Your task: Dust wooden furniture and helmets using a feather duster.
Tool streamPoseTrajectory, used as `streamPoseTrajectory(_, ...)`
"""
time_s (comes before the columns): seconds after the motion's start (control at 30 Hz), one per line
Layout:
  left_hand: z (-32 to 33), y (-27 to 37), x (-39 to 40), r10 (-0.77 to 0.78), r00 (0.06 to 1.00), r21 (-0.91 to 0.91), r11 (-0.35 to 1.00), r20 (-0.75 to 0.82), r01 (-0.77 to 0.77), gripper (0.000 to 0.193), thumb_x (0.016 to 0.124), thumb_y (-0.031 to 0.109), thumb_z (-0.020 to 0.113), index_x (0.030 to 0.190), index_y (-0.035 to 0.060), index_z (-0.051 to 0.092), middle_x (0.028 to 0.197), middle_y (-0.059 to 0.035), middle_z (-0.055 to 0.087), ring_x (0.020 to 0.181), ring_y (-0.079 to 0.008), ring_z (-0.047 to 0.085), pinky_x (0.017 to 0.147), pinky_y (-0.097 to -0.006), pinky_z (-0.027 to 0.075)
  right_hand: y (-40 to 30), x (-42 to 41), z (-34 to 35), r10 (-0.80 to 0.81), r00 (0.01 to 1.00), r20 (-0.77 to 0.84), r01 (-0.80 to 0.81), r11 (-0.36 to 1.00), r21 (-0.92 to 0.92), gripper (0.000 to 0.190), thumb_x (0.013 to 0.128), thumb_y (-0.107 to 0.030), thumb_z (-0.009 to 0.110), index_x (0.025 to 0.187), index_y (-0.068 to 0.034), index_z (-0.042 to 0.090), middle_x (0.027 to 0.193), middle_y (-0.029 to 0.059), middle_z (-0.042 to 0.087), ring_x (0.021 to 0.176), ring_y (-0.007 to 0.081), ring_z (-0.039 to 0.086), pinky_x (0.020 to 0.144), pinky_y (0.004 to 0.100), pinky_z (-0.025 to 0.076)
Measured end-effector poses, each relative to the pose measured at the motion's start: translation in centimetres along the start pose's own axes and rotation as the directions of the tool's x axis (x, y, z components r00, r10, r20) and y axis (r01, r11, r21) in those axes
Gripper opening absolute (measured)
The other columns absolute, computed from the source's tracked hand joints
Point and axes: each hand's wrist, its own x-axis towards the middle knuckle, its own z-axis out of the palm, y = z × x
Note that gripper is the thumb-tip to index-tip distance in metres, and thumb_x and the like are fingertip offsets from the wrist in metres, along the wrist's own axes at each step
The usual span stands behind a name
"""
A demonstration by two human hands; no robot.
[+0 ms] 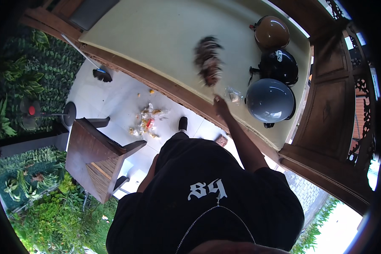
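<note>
My right hand (221,106) grips the thin handle of a brown feather duster (208,62). The duster is blurred over the pale yellow-green mattress (152,35) of a carved wooden daybed. Close to that hand, a small clear plastic packet (234,95) lies on the mattress. Three helmets stand in a row to the right: a brown one (273,31), a glossy black one (280,66) and a grey one (270,101). Only part of my left forearm shows beside my dark shirt; the left hand itself is hidden.
Plastic wrappers and scraps (149,121) lie heaped on the white tiled floor (120,92) by my foot. A broom (101,75) leans against the daybed's wooden frame (146,81). To the left are a wooden table (95,155) and a standing fan (31,111); a carved backrest (320,111) rises at right.
</note>
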Motion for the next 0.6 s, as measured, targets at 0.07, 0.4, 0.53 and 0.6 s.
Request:
streamPoseTrajectory(0.07,-0.2,1.1,2.0,-0.008,1.0,-0.047,0.999,0.009,0.009,0.037,0.096,0.032,0.055,0.129,0.0153,0.056,0.095,-0.0066,0.067,0.067,-0.0183,0.065,0.051,-0.0313,0.05,-0.2,-1.5,2.3,-0.165,0.952,0.256,0.21,0.965,-0.159,0.038,0.102,-0.026,0.041,0.129,-0.006,0.057,0.112,0.024,0.064,0.095,0.0387,0.063,0.086,0.0472,0.051)
streamPoseTrajectory(0.4,-2.2,1.2,14.8,-0.14,0.967,-0.123,0.978,0.214,0.169,0.036,0.096,0.031,0.057,0.129,0.0173,0.056,0.093,-0.0058,0.067,0.061,-0.0166,0.064,0.045,-0.0292,0.048,-7.0,-8.2,-3.9,-0.199,0.852,0.484,0.273,0.958,-0.087,0.036,0.097,-0.022,0.054,0.13,-0.012,0.064,0.075,0.0075,0.062,0.069,0.0174,0.054,0.067,0.0335,0.046)
streamPoseTrajectory(0.53,-2.3,1.1,25.8,-0.067,0.997,0.311,0.947,-0.033,0.074,0.033,0.099,0.035,0.052,0.118,0.012,0.064,0.093,-0.0058,0.066,0.066,-0.0159,0.064,0.049,-0.0288,0.05,-5.3,-12.8,-8.4,-0.069,0.997,-0.033,0.077,0.912,0.404,0.037,0.1,-0.022,0.056,0.131,-0.002,0.06,0.075,-0.0033,0.052,0.069,0.0078,0.047,0.062,0.0264,0.042)
streamPoseTrajectory(0.6,1.5,7.7,30.3,0.371,0.912,0.717,0.586,0.177,-0.378,0.035,0.1,0.03,0.048,0.111,0.0024,0.066,0.102,-0.0114,0.068,0.096,-0.0241,0.064,0.081,-0.0341,0.052,-3.5,-15.6,-9.7,-0.052,0.964,-0.261,0.211,0.748,0.629,0.041,0.102,-0.023,0.054,0.137,-0.002,0.054,0.07,-0.0079,0.044,0.061,0.0029,0.039,0.053,0.021,0.034)
